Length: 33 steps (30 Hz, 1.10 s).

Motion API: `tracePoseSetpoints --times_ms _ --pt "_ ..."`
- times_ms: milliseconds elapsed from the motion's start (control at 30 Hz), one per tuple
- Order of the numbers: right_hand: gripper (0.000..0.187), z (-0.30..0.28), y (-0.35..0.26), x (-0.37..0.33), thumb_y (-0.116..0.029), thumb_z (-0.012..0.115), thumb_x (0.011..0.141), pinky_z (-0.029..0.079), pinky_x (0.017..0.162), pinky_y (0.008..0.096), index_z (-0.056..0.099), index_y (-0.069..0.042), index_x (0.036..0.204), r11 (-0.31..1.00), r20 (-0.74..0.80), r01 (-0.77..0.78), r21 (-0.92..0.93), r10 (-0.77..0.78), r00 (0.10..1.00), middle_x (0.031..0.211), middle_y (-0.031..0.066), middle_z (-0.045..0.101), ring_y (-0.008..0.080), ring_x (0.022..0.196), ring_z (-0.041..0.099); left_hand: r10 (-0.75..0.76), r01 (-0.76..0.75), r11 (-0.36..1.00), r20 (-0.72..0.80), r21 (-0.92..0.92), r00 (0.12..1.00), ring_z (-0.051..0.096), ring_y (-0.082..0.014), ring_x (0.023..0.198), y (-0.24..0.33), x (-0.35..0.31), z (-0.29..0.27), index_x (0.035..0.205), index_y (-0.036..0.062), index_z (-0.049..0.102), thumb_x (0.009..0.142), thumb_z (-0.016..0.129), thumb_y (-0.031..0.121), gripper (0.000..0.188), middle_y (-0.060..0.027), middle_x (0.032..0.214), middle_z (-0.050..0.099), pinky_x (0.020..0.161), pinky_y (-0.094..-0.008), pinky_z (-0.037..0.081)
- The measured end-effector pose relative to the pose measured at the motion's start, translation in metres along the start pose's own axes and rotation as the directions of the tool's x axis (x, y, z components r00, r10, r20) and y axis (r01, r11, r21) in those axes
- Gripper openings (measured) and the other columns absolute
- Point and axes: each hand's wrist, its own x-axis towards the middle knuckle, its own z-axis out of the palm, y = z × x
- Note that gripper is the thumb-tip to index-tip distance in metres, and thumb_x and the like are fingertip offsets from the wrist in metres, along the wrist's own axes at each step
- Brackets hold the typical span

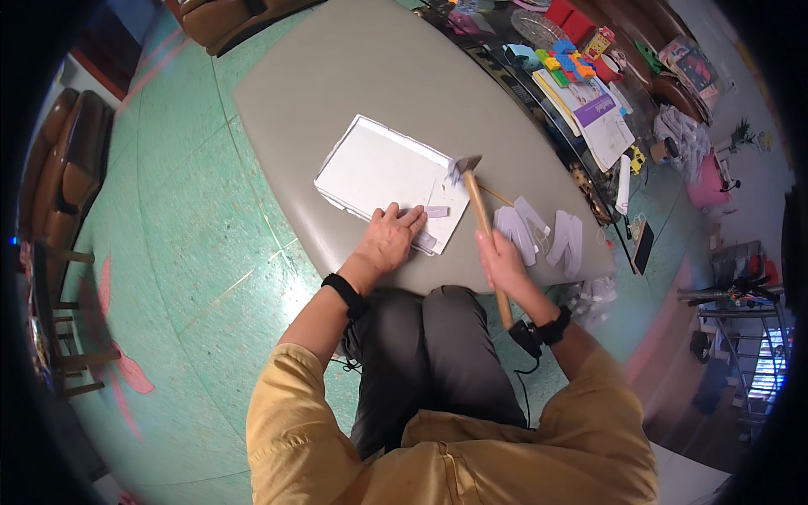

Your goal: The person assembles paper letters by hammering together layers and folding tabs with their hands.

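A claw hammer (476, 202) is in my right hand (505, 265), whose fingers wrap round its wooden handle; the metal head is raised beside the right edge of a shallow white box lid (370, 160). My left hand (392, 236) lies on the lid's near edge with fingers stretched out, their tips touching a pale lavender strip (437, 212). Another short strip (425, 241) lies just under that hand's fingers. To the right of the hammer, several bundles of pale lavender strips (566, 244) rest on the padded grey surface (328, 76).
A dark glass table at the right holds colourful toy bricks (566, 63), papers (604, 126) and a glass dish (539, 29). Brown seats (76, 160) stand at the left on the green floor (185, 219). Clear plastic wrapping (589, 300) lies by the surface's near right corner.
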Motion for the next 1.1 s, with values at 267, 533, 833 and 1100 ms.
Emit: tracePoseSetpoints --times_ms 267,533,833,1100 --pt "0.033 0.015 0.043 -0.018 -0.031 0.047 0.093 0.037 0.041 0.0313 0.046 -0.001 0.078 0.987 -0.006 0.137 0.081 -0.137 0.991 0.051 0.0048 0.046 0.0134 0.04 0.044 -0.01 0.01 1.0 0.022 -0.009 1.0 0.044 -0.0229 0.098 0.004 0.004 -0.004 0.131 0.0126 0.043 0.075 0.053 0.018 0.057 0.0027 0.134 0.042 0.084 -0.0361 0.039" --pt "0.033 0.016 0.042 -0.01 -0.029 0.049 0.091 0.042 0.055 0.0399 0.046 0.002 0.079 0.985 -0.007 0.16 -0.061 -0.161 0.987 0.06 0.0159 0.05 0.0274 0.055 0.051 0.002 -0.003 1.0 -0.033 -0.015 0.999 0.045 -0.0222 0.097 0.005 0.004 -0.003 0.129 0.0111 0.044 0.073 0.054 0.017 0.058 0.002 0.132 0.044 0.083 -0.0355 0.04" --pt "0.039 0.016 0.04 -0.009 -0.035 0.047 0.091 0.041 0.053 0.0399 0.045 0.001 0.078 0.965 -0.008 0.231 -0.127 -0.234 0.972 0.059 0.0179 0.05 0.0307 0.055 0.053 0.013 -0.014 1.0 -0.041 -0.018 0.999 0.046 -0.0213 0.099 0.006 0.002 -0.004 0.128 0.0096 0.045 0.072 0.055 0.019 0.057 0.0018 0.129 0.046 0.084 -0.035 0.038" --pt "0.04 0.016 0.032 -0.004 -0.034 0.048 0.091 0.04 0.042 0.0391 0.045 0.002 0.074 0.995 0.122 -0.078 -0.057 0.085 0.989 0.056 0.0138 0.048 0.0232 0.037 0.045 0.012 -0.065 0.974 -0.239 -0.218 0.971 0.047 -0.0259 0.097 -0.009 -0.014 0.006 0.121 0.003 0.048 0.067 0.055 0.011 0.055 -0.0075 0.13 0.045 0.088 -0.0357 0.04"
